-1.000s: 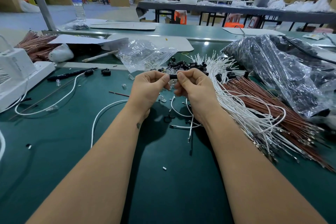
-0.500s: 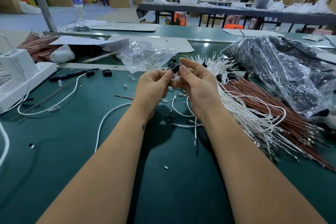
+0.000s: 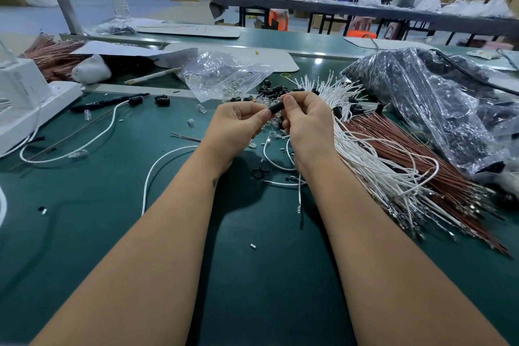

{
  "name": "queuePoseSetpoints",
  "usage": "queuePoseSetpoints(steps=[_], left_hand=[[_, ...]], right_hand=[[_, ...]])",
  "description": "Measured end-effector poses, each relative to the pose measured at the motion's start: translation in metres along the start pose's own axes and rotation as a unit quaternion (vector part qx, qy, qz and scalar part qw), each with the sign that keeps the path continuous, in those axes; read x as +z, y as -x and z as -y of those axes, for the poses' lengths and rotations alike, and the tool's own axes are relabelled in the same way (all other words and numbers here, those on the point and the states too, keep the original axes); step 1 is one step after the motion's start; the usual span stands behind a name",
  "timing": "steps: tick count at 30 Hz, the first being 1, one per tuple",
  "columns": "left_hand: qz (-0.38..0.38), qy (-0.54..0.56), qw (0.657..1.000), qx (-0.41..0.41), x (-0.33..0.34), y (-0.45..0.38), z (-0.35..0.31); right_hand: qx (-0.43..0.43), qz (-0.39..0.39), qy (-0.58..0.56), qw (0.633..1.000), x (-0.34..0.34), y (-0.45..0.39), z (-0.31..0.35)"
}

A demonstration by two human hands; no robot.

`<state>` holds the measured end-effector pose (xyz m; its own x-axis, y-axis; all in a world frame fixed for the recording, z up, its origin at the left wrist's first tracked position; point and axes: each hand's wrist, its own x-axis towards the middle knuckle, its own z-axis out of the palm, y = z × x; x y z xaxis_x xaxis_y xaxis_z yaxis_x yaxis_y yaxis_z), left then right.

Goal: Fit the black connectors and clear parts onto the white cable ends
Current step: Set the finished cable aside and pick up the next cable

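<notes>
Where both hands meet (fingertips pinching), black connector [image 3: 275,107].

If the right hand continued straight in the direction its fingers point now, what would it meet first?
The right hand points left, pinching a small black cylindrical connector. Past that, it would probably meet the left hand, which grips the connector's other end. Depth is hard to judge.

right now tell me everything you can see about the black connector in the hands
The black connector is a small dark cylinder, plastic by its look, matte. It is held above the green table, tilted with its right end higher, pinched between the fingertips of the left hand and right hand. Its ends are covered by the fingers.
</notes>
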<state>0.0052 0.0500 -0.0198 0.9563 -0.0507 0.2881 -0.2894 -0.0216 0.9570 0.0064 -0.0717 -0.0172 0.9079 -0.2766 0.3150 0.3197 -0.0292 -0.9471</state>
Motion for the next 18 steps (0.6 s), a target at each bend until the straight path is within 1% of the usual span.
queuePoseSetpoints(steps=[2,4,6,8,11,14,18], left_hand=[[-0.005,0.013,1.0,-0.004,0.001,0.001,0.0],[-0.018,0.022,1.0,-0.001,0.001,0.001,0.0],[-0.039,0.021,0.999,0.009,0.0,0.001,-0.002],[-0.048,0.007,0.999,0.022,0.004,0.002,-0.004],[-0.044,0.001,0.999,0.029,0.016,0.004,-0.005],[-0.049,0.014,0.998,0.024,0.024,0.004,-0.004],[-0.058,0.013,0.997,0.04,0.027,0.004,-0.003]], right_hand=[[0.006,-0.001,-0.019,1.0,0.004,0.0,0.001],[0.033,0.006,-0.096,0.995,0.008,0.001,0.004],[0.071,0.015,-0.198,0.977,0.008,0.001,0.007],[0.116,0.036,-0.254,0.96,0.009,0.002,0.009],[0.187,0.11,-0.292,0.931,0.013,0.004,0.011],[0.216,0.116,-0.299,0.922,0.012,0.002,0.013],[0.263,0.132,-0.349,0.89,0.01,0.001,0.014]])
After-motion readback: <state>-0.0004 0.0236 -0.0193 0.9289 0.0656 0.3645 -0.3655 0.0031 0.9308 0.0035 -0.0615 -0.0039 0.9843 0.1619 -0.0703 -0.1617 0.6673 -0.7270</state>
